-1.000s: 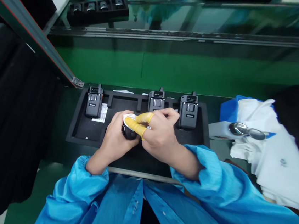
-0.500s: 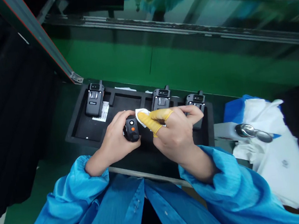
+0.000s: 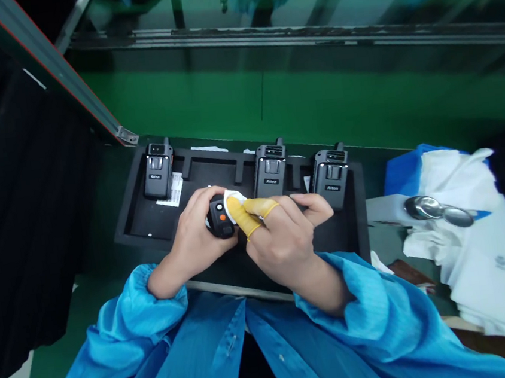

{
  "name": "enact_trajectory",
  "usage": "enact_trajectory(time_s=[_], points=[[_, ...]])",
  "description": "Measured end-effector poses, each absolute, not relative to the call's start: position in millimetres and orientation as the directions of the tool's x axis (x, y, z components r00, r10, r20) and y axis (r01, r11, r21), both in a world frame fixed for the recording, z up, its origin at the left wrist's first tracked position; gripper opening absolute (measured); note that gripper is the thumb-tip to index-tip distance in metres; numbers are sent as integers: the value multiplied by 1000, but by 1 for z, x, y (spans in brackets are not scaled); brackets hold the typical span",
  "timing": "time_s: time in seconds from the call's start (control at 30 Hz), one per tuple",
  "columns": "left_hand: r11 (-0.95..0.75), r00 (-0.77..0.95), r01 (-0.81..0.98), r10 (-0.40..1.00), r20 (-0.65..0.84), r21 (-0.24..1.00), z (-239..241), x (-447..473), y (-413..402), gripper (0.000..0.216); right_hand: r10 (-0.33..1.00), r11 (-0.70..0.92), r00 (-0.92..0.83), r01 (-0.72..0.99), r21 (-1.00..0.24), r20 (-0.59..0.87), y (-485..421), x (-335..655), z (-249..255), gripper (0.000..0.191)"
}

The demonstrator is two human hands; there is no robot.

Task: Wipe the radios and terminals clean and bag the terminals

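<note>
My left hand (image 3: 194, 234) is wrapped round a black walkie-talkie (image 3: 222, 217), its side with a white and an orange button turned up. Yellow finger cots cover two fingers of my right hand (image 3: 281, 231), which pinches a white wiping cloth (image 3: 232, 201) against the edge of that radio. Beneath both hands lies a black tray (image 3: 124, 229). In it rest three more radios marked "Riton": a left one (image 3: 157, 172), a middle one (image 3: 271, 172) and a right one (image 3: 331, 178). A white label (image 3: 172, 191) shows beside the left one.
Right of the tray are a white bottle (image 3: 385, 208) with a metal cap, a blue box (image 3: 402, 173) and a heap of white cloths (image 3: 490, 260). A metal post (image 3: 70, 82) slants down at the left. Behind the tray runs a green surface (image 3: 208, 109) with a metal rail.
My right hand has moved left and brought the cloth onto the radio's edge. The middle and right radios in the tray are less covered. The view has shifted slightly.
</note>
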State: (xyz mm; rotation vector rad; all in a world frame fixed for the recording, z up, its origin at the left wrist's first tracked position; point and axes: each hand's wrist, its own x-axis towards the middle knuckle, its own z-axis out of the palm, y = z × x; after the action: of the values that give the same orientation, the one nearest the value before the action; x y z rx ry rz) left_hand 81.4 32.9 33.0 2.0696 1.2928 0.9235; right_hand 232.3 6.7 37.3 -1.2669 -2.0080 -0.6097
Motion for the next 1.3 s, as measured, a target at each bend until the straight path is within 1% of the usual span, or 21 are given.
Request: enact_trajectory(time_s=[0.17,0.33,0.43,0.53,0.7,0.87,1.03,1.1,1.23,1.3], points=[[-428,320,571,902,290,701,32,82,31,52,630,363,-226,932,-24,743,7,236,35,30],[-457,356,544,885,299,704,31,82,30,50,666,473,-355,881,-4,656,6,237,37,28],[-464,374,550,880,292,694,32,82,30,51,669,531,-406,847,-19,622,4,240,37,27],[-470,394,548,875,283,692,34,83,31,52,675,558,-410,827,-61,613,4,245,37,28],[-485,418,528,863,284,697,34,85,33,52,680,566,-374,815,-126,630,5,251,39,37],[-454,393,546,881,264,704,35,84,34,51,705,532,-321,829,-172,632,4,258,33,38],[-443,387,552,887,254,707,37,81,33,47,759,391,-179,894,-218,626,5,260,32,36],[-440,386,552,888,251,708,36,80,33,49,744,380,-177,905,-190,644,5,255,36,35],[-448,393,517,881,263,730,34,79,34,49,649,445,-277,893,-59,708,3,235,42,29],[-452,393,491,878,273,745,33,80,34,47,617,439,-287,899,-17,733,1,227,41,29]])
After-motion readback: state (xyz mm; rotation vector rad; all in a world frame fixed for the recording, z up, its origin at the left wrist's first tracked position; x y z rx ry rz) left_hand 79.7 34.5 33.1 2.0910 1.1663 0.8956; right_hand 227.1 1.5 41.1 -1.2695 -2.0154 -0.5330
